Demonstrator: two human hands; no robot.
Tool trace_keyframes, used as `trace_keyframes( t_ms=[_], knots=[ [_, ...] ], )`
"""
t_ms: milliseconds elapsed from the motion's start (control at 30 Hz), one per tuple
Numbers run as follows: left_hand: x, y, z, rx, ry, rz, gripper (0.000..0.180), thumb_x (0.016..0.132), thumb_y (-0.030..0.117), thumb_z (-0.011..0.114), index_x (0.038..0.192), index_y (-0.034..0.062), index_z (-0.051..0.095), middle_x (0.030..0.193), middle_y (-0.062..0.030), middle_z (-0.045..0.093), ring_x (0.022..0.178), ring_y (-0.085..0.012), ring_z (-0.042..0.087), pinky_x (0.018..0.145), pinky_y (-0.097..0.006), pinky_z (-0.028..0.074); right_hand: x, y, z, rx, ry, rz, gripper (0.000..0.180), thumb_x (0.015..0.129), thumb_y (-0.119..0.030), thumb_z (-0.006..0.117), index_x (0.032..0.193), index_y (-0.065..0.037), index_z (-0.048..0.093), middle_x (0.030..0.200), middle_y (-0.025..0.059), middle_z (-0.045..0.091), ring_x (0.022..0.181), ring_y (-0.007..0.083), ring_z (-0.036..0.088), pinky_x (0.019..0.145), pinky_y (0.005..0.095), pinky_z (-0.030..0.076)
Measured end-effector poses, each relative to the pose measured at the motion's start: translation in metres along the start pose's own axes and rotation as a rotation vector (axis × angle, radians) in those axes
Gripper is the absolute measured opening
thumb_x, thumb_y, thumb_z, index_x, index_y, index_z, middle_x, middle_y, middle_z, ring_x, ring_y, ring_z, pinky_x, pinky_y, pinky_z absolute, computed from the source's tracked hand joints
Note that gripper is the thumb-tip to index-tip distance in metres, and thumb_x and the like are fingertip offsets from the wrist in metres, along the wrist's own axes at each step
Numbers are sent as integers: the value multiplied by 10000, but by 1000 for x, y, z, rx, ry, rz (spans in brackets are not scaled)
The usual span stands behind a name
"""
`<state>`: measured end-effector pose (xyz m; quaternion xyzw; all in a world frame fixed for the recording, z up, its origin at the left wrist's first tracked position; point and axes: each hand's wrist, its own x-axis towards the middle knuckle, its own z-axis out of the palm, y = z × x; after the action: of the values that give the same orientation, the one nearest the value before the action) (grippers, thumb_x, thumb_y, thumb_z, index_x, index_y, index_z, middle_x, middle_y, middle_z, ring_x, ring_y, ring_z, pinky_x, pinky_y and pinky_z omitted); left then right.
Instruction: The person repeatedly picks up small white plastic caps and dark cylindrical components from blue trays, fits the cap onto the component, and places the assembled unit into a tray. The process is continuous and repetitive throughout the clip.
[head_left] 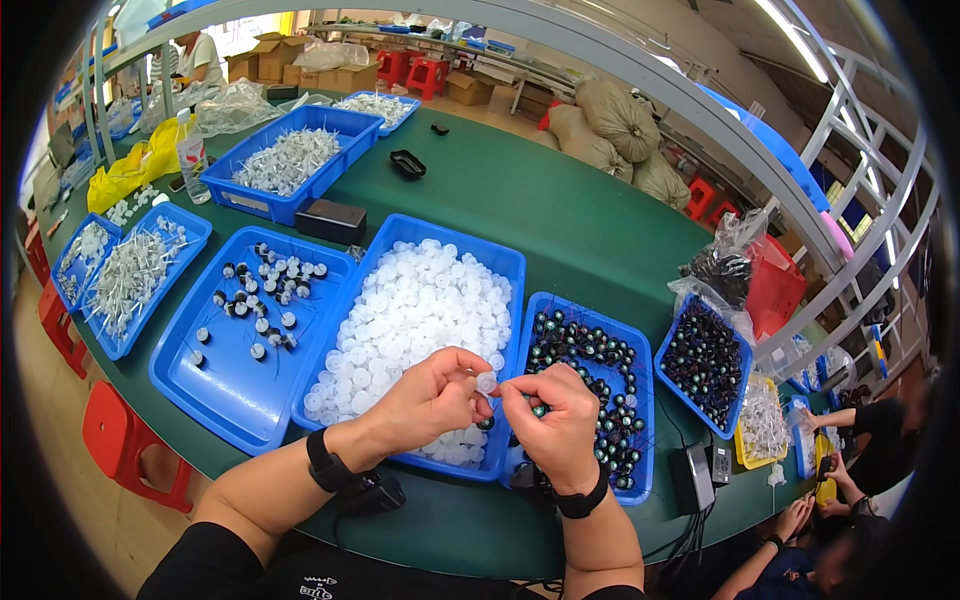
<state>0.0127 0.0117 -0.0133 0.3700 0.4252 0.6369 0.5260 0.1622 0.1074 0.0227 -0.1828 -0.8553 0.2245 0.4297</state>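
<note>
Pinching a small white cap (486,381) between them, the fingers of the left hand (428,400) and right hand (556,420) meet above the blue tray of white caps (505,262). Beside it sits a tray of dark round parts (640,345) on the green bench (560,220). Which way the cap points is too small to tell.

A factory assembly workshop: a long green worktable (560,215) carries blue bins (245,385) of small parts, with cardboard boxes (300,62) and stuffed sacks (615,125) stacked along the frame's top, and red stools (130,445) at lower left.
</note>
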Motion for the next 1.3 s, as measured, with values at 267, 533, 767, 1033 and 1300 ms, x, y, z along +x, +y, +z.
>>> trace_keyframes(
  t_ms=[267,533,767,1033,1300],
  knots=[
    [-1,1,-2,11,-19,24,179,978,55,440,1142,17,498,1025,-92,604,861,-144,623,775,-295,534,0,1,2,-5,31,-25,43,707,-54,725,702,-83,693,568,5,538,495,151,477,542,303,358],
    [0,-2,-3,25,-23,39,182,970,72,485,1146,22,495,943,-74,616,843,-124,620,743,-275,523,0,3,3,-41,44,-48,46,703,-55,730,699,-80,691,569,4,536,491,151,467,537,307,354],
    [-1,1,2,39,-14,35,220,943,45,463,1159,12,490,872,-60,605,826,-107,600,697,-252,499,0,-3,2,-37,26,-27,45,698,-23,724,703,-60,699,579,19,547,524,155,498,536,300,383],
    [-1,0,2,29,28,30,235,918,38,499,1149,-7,502,863,-43,599,802,-88,570,681,-243,485,-1,-2,5,-157,-35,-77,64,739,-86,716,781,-97,669,618,9,557,530,179,528,598,334,398],
    [1,11,-2,-43,18,-123,273,966,115,500,1197,-25,538,1024,-88,630,871,-125,616,737,-258,518,1,-2,-4,-239,-94,-147,76,779,-101,702,843,-110,661,689,5,595,634,200,590,803,447,459]
  ],
)
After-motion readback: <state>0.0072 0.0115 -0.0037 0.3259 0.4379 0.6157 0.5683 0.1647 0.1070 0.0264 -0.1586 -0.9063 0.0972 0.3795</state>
